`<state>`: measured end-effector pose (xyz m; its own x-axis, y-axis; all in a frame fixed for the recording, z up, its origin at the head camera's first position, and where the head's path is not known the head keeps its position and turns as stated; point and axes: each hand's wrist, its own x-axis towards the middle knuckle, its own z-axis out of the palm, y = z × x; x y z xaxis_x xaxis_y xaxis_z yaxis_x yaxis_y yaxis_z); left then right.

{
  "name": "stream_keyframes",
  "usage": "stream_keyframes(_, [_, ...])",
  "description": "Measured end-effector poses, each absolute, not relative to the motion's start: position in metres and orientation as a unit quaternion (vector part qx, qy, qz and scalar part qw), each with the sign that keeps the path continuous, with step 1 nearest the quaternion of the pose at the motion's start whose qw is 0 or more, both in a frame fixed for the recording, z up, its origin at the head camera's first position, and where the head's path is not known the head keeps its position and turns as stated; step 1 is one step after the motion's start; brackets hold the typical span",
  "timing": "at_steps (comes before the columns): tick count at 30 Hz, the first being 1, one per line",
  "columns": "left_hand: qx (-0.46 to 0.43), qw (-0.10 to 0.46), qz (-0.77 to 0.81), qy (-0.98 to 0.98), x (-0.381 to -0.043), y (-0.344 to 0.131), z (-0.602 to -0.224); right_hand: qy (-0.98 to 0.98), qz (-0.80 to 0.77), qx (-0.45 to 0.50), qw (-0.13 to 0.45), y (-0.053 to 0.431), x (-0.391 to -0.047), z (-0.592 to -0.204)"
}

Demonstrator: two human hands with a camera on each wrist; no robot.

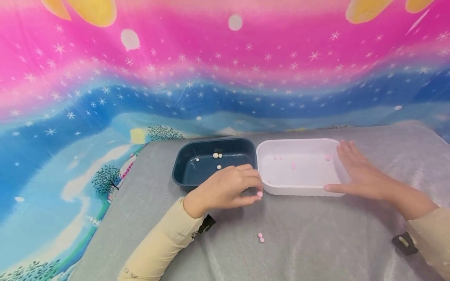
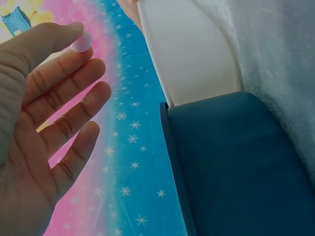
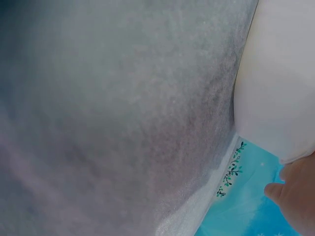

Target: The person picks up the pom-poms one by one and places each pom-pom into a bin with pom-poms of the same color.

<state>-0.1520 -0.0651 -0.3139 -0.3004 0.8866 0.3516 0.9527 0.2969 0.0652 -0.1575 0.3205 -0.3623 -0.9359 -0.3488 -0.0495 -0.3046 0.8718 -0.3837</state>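
My left hand [image 1: 228, 186] pinches a small pink ball [image 1: 259, 194] between thumb and index finger, near the facing corners of the two bins. In the left wrist view this pink ball [image 2: 82, 42] sits at the fingertips, the other fingers spread loosely. My right hand [image 1: 365, 175] rests on the right end of the white bin [image 1: 299, 190], fingers straight at its far side and thumb along the front rim. Several pink balls [image 1: 293, 166] lie inside it. Several cream-white balls [image 1: 215, 155] lie in the dark blue bin [image 1: 190, 175], partly hidden behind my left hand.
Two more pink balls [image 1: 261, 237] lie side by side on the grey cloth [image 1: 316, 234] in front of the bins. The bins stand end to end. Behind the table hangs a pink and blue snowflake-patterned backdrop [image 1: 225, 78].
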Motion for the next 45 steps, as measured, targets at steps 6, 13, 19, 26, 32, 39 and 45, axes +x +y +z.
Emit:
stream_keyframes(6, [-0.583,0.132,-0.148,-0.788,-0.161,-0.058,-0.313,0.966,-0.186,-0.168,0.057,0.321,-0.158,-0.363])
stream_keyframes(13, [-0.577,0.136,-0.154,-0.790,-0.170,-0.053,-0.311,0.966,-0.191,-0.168,0.057,0.322,-0.158,-0.362])
stream_keyframes(19, [-0.563,0.128,-0.163,-0.800,-0.178,-0.051,-0.313,0.965,-0.194,-0.167,0.057,0.322,-0.157,-0.363])
stream_keyframes(26, [-0.553,0.134,-0.170,-0.804,-0.184,-0.050,-0.315,0.965,-0.194,-0.169,0.053,0.322,-0.157,-0.363])
stream_keyframes(32, [-0.544,0.141,-0.170,-0.809,-0.189,-0.048,-0.318,0.965,-0.194,-0.170,0.048,0.323,-0.157,-0.364])
stream_keyframes(39, [-0.535,0.141,-0.174,-0.815,-0.196,-0.043,-0.321,0.964,-0.194,-0.174,0.047,0.323,-0.156,-0.365])
stream_keyframes(45, [-0.515,0.123,-0.170,-0.831,-0.201,-0.037,-0.319,0.965,-0.190,-0.172,0.047,0.323,-0.156,-0.365])
